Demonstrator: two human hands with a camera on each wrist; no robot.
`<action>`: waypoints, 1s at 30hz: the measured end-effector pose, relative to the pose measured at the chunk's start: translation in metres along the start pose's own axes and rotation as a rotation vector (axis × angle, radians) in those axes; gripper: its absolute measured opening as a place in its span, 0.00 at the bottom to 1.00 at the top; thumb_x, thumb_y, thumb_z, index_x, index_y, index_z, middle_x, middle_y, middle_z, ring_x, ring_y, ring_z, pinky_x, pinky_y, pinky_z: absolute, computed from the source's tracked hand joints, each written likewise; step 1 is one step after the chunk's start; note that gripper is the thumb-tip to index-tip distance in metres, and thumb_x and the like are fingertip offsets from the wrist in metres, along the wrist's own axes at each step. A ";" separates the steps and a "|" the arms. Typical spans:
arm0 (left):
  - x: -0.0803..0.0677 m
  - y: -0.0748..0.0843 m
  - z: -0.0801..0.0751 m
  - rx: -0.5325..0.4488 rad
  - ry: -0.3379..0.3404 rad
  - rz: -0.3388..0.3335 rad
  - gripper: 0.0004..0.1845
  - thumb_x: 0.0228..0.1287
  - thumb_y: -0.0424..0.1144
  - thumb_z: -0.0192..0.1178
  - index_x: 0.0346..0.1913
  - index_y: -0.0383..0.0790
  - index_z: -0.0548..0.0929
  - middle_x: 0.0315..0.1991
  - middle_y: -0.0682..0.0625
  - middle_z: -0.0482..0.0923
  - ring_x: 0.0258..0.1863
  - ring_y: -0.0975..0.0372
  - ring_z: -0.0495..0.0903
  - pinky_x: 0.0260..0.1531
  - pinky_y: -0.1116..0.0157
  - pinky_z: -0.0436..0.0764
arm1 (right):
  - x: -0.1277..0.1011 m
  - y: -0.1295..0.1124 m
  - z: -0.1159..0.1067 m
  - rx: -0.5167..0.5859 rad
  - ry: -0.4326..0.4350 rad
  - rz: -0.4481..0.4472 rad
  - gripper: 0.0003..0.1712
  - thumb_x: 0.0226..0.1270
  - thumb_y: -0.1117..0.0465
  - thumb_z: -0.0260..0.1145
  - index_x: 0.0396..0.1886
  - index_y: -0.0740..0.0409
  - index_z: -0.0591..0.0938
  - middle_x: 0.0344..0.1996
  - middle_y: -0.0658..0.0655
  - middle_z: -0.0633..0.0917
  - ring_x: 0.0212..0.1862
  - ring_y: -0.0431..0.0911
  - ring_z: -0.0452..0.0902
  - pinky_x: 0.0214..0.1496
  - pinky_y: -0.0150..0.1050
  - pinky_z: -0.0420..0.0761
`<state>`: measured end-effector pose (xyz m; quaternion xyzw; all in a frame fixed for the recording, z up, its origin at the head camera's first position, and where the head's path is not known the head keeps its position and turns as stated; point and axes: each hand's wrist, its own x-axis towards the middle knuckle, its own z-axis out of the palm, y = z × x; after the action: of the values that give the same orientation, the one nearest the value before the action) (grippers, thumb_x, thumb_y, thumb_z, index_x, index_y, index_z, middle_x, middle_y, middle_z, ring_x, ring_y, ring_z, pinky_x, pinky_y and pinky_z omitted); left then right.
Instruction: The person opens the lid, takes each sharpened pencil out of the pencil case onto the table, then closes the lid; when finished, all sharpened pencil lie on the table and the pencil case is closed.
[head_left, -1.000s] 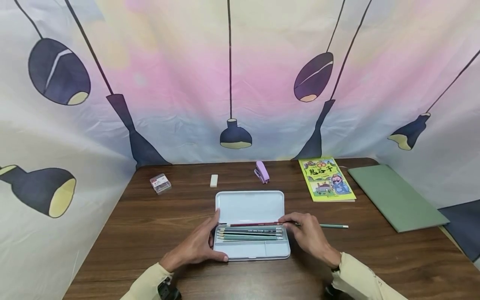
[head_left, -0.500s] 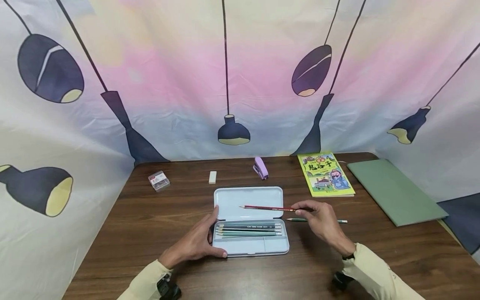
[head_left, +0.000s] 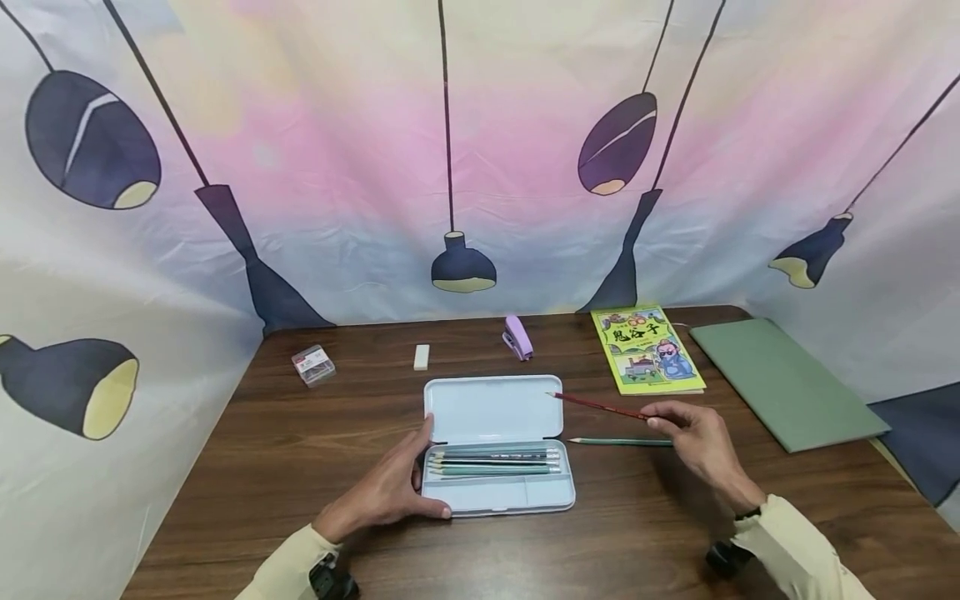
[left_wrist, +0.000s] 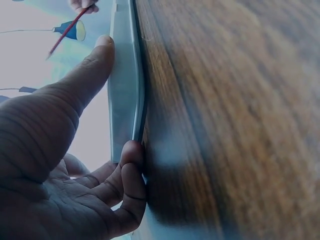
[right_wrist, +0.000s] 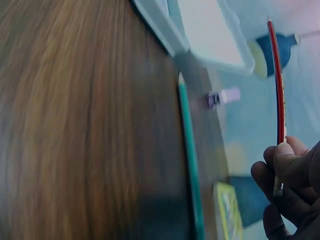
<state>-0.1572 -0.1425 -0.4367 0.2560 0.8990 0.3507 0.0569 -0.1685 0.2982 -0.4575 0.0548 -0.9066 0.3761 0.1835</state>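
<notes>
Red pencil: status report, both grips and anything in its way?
Right grip pinches red pencil, above the table. Left grip holds opened pencil case. Green pencil lies right of case; nothing seen blocking red pencil.

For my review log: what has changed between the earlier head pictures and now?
The red pencil, pinched in the right hand, has moved up from the back of the open pencil case and off to the right. The left hand still grips the case's left side; the green pencil still lies on the table right of it.
</notes>
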 end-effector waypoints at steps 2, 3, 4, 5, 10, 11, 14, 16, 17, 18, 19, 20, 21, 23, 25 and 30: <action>-0.001 0.000 0.000 -0.004 0.004 -0.005 0.67 0.29 0.57 0.75 0.71 0.35 0.45 0.58 0.44 0.65 0.50 0.59 0.65 0.50 0.55 0.66 | -0.002 -0.006 -0.008 0.000 -0.023 0.046 0.04 0.60 0.59 0.64 0.34 0.48 0.84 0.29 0.50 0.84 0.27 0.41 0.70 0.22 0.34 0.68; -0.001 -0.001 0.000 -0.005 0.006 -0.005 0.67 0.29 0.57 0.75 0.70 0.35 0.45 0.59 0.43 0.64 0.52 0.59 0.65 0.52 0.54 0.65 | -0.003 -0.011 -0.012 -0.003 -0.033 0.067 0.04 0.60 0.60 0.64 0.34 0.50 0.84 0.30 0.51 0.84 0.28 0.41 0.70 0.22 0.34 0.68; -0.002 -0.001 0.001 -0.005 0.005 -0.005 0.68 0.28 0.58 0.75 0.70 0.35 0.45 0.59 0.43 0.64 0.52 0.59 0.65 0.52 0.54 0.65 | -0.004 -0.013 -0.016 -0.028 -0.039 0.081 0.04 0.60 0.61 0.64 0.33 0.50 0.84 0.29 0.51 0.84 0.28 0.41 0.70 0.23 0.33 0.69; -0.002 -0.001 0.001 -0.007 0.003 -0.006 0.68 0.28 0.58 0.74 0.70 0.35 0.45 0.59 0.43 0.64 0.52 0.59 0.65 0.52 0.54 0.65 | -0.005 -0.016 -0.020 -0.041 -0.056 0.097 0.04 0.59 0.63 0.64 0.33 0.52 0.84 0.30 0.51 0.84 0.28 0.41 0.71 0.24 0.34 0.69; -0.003 -0.001 0.002 -0.013 -0.001 -0.005 0.68 0.29 0.58 0.75 0.70 0.34 0.45 0.60 0.42 0.63 0.56 0.57 0.63 0.54 0.53 0.63 | -0.010 -0.014 -0.037 -0.153 -0.127 0.114 0.05 0.58 0.66 0.64 0.33 0.54 0.84 0.30 0.51 0.84 0.28 0.41 0.69 0.27 0.33 0.67; -0.003 -0.001 0.001 -0.014 -0.001 -0.005 0.68 0.29 0.57 0.75 0.70 0.35 0.45 0.61 0.41 0.63 0.57 0.57 0.62 0.55 0.53 0.62 | -0.012 -0.012 -0.040 -0.172 -0.136 0.108 0.05 0.58 0.67 0.64 0.32 0.53 0.84 0.30 0.51 0.84 0.28 0.40 0.69 0.26 0.33 0.67; -0.001 0.000 0.000 -0.015 0.004 -0.002 0.67 0.29 0.56 0.75 0.70 0.35 0.45 0.62 0.40 0.61 0.59 0.55 0.61 0.56 0.53 0.61 | -0.015 -0.005 -0.045 -0.213 -0.152 0.075 0.05 0.56 0.67 0.65 0.31 0.53 0.84 0.29 0.51 0.84 0.27 0.39 0.70 0.26 0.33 0.67; -0.001 0.000 -0.001 -0.019 0.002 -0.004 0.67 0.29 0.55 0.76 0.71 0.35 0.45 0.62 0.40 0.61 0.59 0.55 0.60 0.57 0.53 0.60 | -0.018 -0.002 -0.046 -0.227 -0.164 0.050 0.05 0.56 0.68 0.65 0.30 0.53 0.84 0.28 0.51 0.84 0.26 0.38 0.71 0.26 0.33 0.68; -0.001 0.000 -0.001 -0.018 0.002 -0.004 0.67 0.29 0.55 0.76 0.71 0.35 0.45 0.62 0.40 0.61 0.59 0.55 0.61 0.57 0.53 0.60 | -0.020 0.000 -0.046 -0.232 -0.169 0.038 0.05 0.56 0.67 0.65 0.30 0.53 0.84 0.27 0.51 0.84 0.27 0.38 0.72 0.26 0.33 0.69; -0.001 0.000 -0.001 -0.018 0.001 -0.004 0.67 0.29 0.55 0.76 0.71 0.35 0.45 0.62 0.40 0.61 0.59 0.54 0.61 0.56 0.53 0.61 | -0.021 0.001 -0.046 -0.237 -0.172 0.026 0.05 0.56 0.67 0.65 0.29 0.54 0.84 0.27 0.51 0.84 0.28 0.39 0.74 0.27 0.33 0.71; -0.001 0.000 -0.002 -0.017 0.000 -0.006 0.67 0.29 0.55 0.76 0.71 0.35 0.45 0.62 0.40 0.61 0.59 0.54 0.61 0.56 0.52 0.61 | -0.022 0.003 -0.045 -0.245 -0.172 0.016 0.04 0.56 0.67 0.65 0.29 0.53 0.84 0.27 0.51 0.84 0.29 0.40 0.76 0.28 0.34 0.72; -0.001 0.000 -0.002 -0.017 -0.002 -0.008 0.67 0.29 0.55 0.76 0.71 0.35 0.45 0.62 0.40 0.61 0.59 0.54 0.61 0.56 0.52 0.61 | -0.022 0.004 -0.045 -0.247 -0.173 0.012 0.04 0.56 0.67 0.65 0.29 0.53 0.84 0.27 0.52 0.84 0.31 0.41 0.76 0.30 0.35 0.73; -0.001 0.000 -0.002 -0.017 -0.003 -0.009 0.67 0.29 0.55 0.76 0.71 0.35 0.45 0.62 0.40 0.61 0.58 0.55 0.62 0.56 0.52 0.61 | -0.023 0.005 -0.044 -0.252 -0.172 0.006 0.05 0.56 0.67 0.65 0.29 0.53 0.84 0.27 0.52 0.84 0.32 0.43 0.77 0.31 0.36 0.74; -0.001 0.000 -0.001 -0.014 -0.009 -0.013 0.67 0.29 0.55 0.76 0.71 0.35 0.45 0.61 0.41 0.62 0.58 0.55 0.62 0.55 0.53 0.62 | -0.023 0.007 -0.042 -0.269 -0.165 -0.012 0.06 0.55 0.68 0.66 0.29 0.53 0.84 0.27 0.51 0.84 0.34 0.46 0.79 0.33 0.40 0.75; -0.001 0.001 -0.001 -0.012 -0.014 -0.017 0.67 0.29 0.55 0.76 0.71 0.36 0.44 0.61 0.41 0.62 0.57 0.56 0.62 0.56 0.53 0.62 | -0.021 0.007 -0.040 -0.289 -0.153 -0.041 0.08 0.52 0.71 0.67 0.28 0.53 0.84 0.28 0.50 0.83 0.35 0.48 0.79 0.34 0.44 0.75; 0.000 0.001 -0.001 -0.013 -0.008 -0.028 0.67 0.29 0.55 0.75 0.71 0.36 0.44 0.61 0.41 0.62 0.56 0.57 0.63 0.55 0.53 0.62 | -0.016 0.006 -0.036 -0.329 -0.154 -0.090 0.10 0.49 0.74 0.68 0.27 0.54 0.83 0.28 0.51 0.83 0.33 0.48 0.78 0.33 0.48 0.75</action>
<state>-0.1567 -0.1424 -0.4354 0.2446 0.9000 0.3545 0.0671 -0.1443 0.3271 -0.4445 0.0929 -0.9638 0.2089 0.1368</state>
